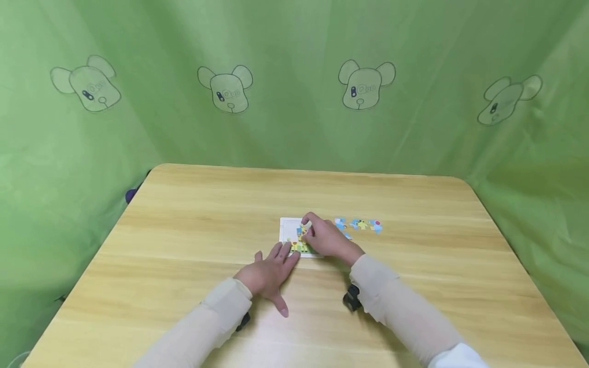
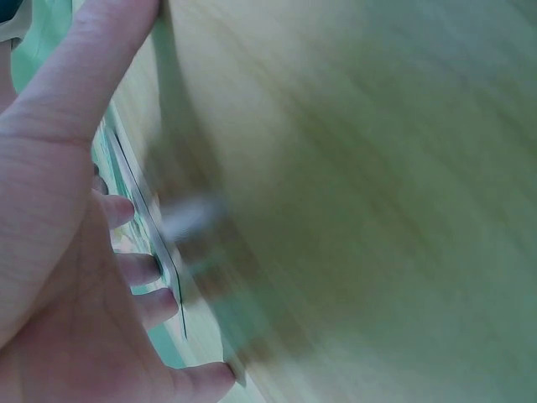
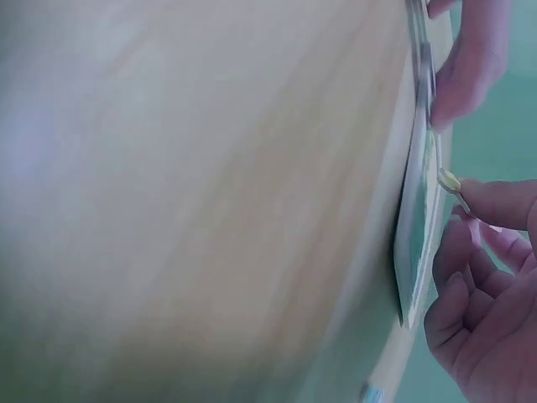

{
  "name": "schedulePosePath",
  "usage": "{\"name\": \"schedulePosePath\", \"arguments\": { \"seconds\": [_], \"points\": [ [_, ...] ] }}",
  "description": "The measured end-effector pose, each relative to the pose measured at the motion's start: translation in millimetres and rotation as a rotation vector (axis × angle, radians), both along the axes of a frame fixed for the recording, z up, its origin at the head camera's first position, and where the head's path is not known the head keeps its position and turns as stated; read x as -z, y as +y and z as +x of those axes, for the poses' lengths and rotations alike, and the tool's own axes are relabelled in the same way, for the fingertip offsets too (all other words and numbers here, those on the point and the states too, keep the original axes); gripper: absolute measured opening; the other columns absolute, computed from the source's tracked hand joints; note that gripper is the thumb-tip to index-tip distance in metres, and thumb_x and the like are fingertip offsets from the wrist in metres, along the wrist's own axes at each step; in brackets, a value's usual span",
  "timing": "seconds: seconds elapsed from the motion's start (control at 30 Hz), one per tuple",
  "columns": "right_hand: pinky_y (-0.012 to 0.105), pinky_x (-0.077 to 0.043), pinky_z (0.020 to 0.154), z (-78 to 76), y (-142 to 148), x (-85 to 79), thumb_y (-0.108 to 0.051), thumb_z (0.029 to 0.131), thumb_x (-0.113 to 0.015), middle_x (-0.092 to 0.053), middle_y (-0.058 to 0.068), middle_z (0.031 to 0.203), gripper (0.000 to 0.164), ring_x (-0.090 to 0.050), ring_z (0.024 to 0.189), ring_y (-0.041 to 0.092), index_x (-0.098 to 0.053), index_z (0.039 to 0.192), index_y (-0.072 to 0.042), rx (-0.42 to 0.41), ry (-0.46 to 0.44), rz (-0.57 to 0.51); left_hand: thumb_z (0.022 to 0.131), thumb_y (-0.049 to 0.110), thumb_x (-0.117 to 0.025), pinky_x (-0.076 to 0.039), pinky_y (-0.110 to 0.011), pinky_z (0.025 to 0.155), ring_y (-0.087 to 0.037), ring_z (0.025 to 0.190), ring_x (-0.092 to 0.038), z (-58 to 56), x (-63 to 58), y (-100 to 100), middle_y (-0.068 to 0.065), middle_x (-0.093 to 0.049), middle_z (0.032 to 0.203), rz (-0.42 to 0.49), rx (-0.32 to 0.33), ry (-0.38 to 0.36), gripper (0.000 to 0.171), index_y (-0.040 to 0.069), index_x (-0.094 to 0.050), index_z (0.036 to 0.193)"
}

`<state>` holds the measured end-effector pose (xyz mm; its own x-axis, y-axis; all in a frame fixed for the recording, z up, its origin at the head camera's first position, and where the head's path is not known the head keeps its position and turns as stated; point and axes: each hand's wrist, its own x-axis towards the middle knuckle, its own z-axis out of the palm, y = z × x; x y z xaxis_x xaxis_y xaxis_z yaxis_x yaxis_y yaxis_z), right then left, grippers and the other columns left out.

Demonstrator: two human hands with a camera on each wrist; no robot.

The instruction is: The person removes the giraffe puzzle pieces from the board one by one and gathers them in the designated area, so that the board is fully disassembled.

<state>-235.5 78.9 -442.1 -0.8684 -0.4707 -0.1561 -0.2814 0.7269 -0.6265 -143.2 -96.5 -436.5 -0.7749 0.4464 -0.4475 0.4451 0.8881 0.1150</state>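
A small white-rimmed jigsaw puzzle board (image 1: pixel 290 221) lies on the table, with colourful pieces along its near side. My left hand (image 1: pixel 271 276) rests with straight, spread fingers on the board's near left edge. The left wrist view shows this hand (image 2: pixel 63 252) with its thumb stretched away from the board. My right hand (image 1: pixel 327 239) is over the board's right part. In the right wrist view, its thumb and fingers pinch a puzzle piece (image 3: pixel 450 180), tilted just above the board (image 3: pixel 411 243). The picture on that piece is hard to make out.
Several loose blue and yellow puzzle pieces (image 1: pixel 361 224) lie right of the board, one partly behind my right hand. The wooden table (image 1: pixel 207 204) reaches a green curtain (image 1: pixel 294 138) at the back and sides.
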Motion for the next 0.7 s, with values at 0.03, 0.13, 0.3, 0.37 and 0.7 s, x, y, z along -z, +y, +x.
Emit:
{"name": "schedulePosePath", "arguments": {
  "seconds": [0.03, 0.13, 0.3, 0.37, 0.7],
  "points": [
    [0.027, -0.045, 0.051, -0.3, 2.7, -1.3, -0.015, 0.091, -0.061, -0.056, 0.002, 0.075, 0.031, -0.051, 0.056, 0.014, -0.049, 0.119, -0.012, 0.006, -0.006, -0.011, 0.049, 0.071, -0.075, -0.023, -0.063, 0.107, -0.03, 0.146, -0.001, -0.3, -0.1, -0.1, -0.012, 0.003, 0.159, 0.001, -0.002, -0.002, 0.136, 0.019, -0.004, 0.153],
    [0.028, -0.045, 0.053, -1.0, 13.3, -4.3, -0.015, 0.09, -0.061, -0.057, 0.003, 0.076, 0.032, -0.051, 0.058, 0.015, -0.049, 0.12, -0.009, 0.023, 0.003, -0.027, 0.048, 0.071, -0.075, -0.022, -0.063, 0.108, -0.03, 0.146, 0.0, 0.0, 0.0, -0.3, -0.012, 0.004, 0.159, 0.006, -0.01, -0.013, 0.137, 0.019, -0.003, 0.153],
    [0.028, -0.045, 0.057, -1.9, 36.8, -5.0, -0.016, 0.091, -0.06, -0.058, 0.004, 0.078, 0.034, -0.051, 0.062, 0.015, -0.049, 0.122, -0.006, 0.069, 0.019, -0.036, 0.048, 0.069, -0.076, -0.021, -0.063, 0.108, -0.03, 0.146, 0.001, 1.3, 0.0, 0.1, -0.012, 0.005, 0.159, 0.018, -0.016, -0.022, 0.137, 0.019, -0.004, 0.153],
    [0.028, -0.045, 0.057, -2.0, 46.8, -5.1, -0.016, 0.092, -0.058, -0.058, 0.005, 0.08, 0.034, -0.051, 0.063, 0.016, -0.049, 0.123, -0.005, 0.094, 0.014, -0.041, 0.049, 0.069, -0.076, -0.021, -0.063, 0.108, -0.03, 0.146, 0.0, 1.3, -0.2, 0.3, -0.012, 0.004, 0.159, 0.021, -0.016, -0.017, 0.136, 0.019, -0.004, 0.153],
    [0.033, -0.045, 0.067, -3.4, 97.1, -2.6, -0.017, 0.093, -0.058, -0.062, 0.008, 0.085, 0.035, -0.054, 0.068, 0.016, -0.05, 0.122, 0.001, 0.175, 0.005, -0.006, 0.049, 0.07, -0.076, -0.023, -0.062, 0.108, -0.029, 0.146, -0.001, 1.1, -1.2, 0.4, -0.012, 0.004, 0.159, 0.01, -0.005, -0.002, 0.136, 0.019, -0.004, 0.153]
  ]
}}
